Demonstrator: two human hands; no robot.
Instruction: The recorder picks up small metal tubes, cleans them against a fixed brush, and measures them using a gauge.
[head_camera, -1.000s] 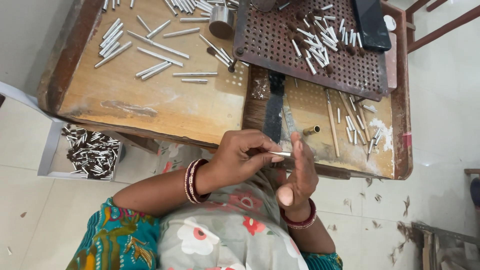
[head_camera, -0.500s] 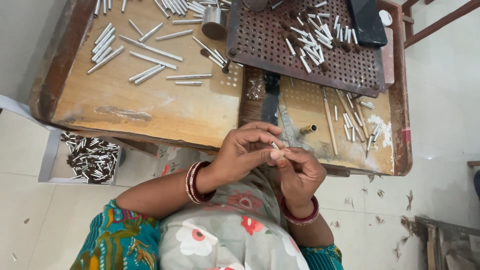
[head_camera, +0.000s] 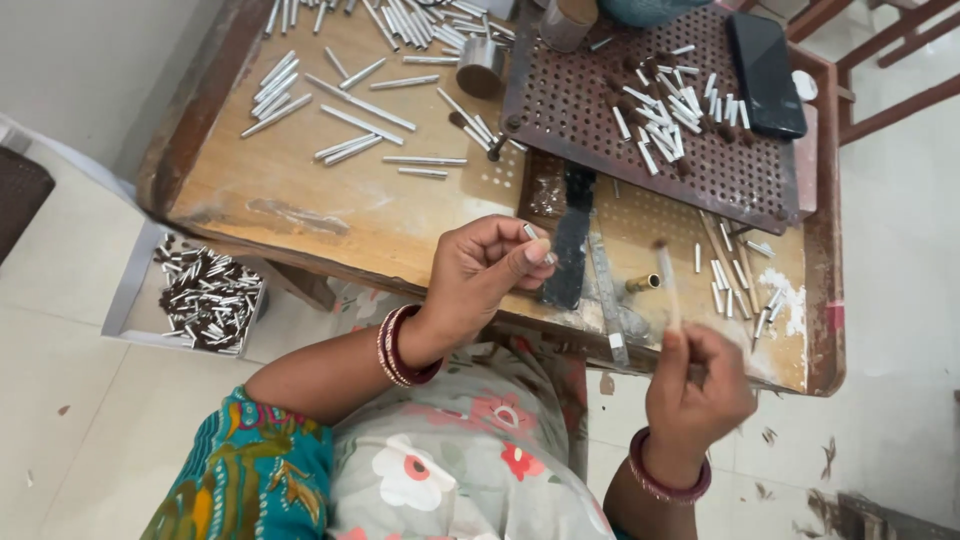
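Head view, looking down on a wooden bench (head_camera: 300, 200) and my two hands above its near edge.

Left hand (head_camera: 480, 275): curled, thumb and fingers pressed together on a small silver tube (head_camera: 531, 232), whose end shows just above the fingertips. The hand is raised over the bench edge, beside a dark flat tool (head_camera: 572, 240) that lies on the bench. The pinch is tight and nearly closed, with no gap visible around the tube.

Right hand (head_camera: 695, 385): fingers drawn together round the lower end of a thin pale stick (head_camera: 667, 285), held nearly upright with its dark tip uppermost. The stick is blurred, so I cannot tell its exact tilt. Holding it by the bottom leaves the tip free, which I judge suits fine work on a small part.

The two hands are apart; tube and stick do not touch.

Surroundings: long silver rods (head_camera: 350, 100) lie scattered over the far left of the bench. A dark perforated plate (head_camera: 600, 130) carries short white pieces (head_camera: 670, 120) in and around its holes, which I judge keeps them upright and sorted. A black phone (head_camera: 765, 75) rests at its right edge. A small brass piece (head_camera: 642, 283) lies just left of the stick. More short pieces (head_camera: 740, 290) lie at the near right. A white tray (head_camera: 135, 290) on the floor at the left holds a heap of dark and silver tubes (head_camera: 210, 300), within the left arm's reach.
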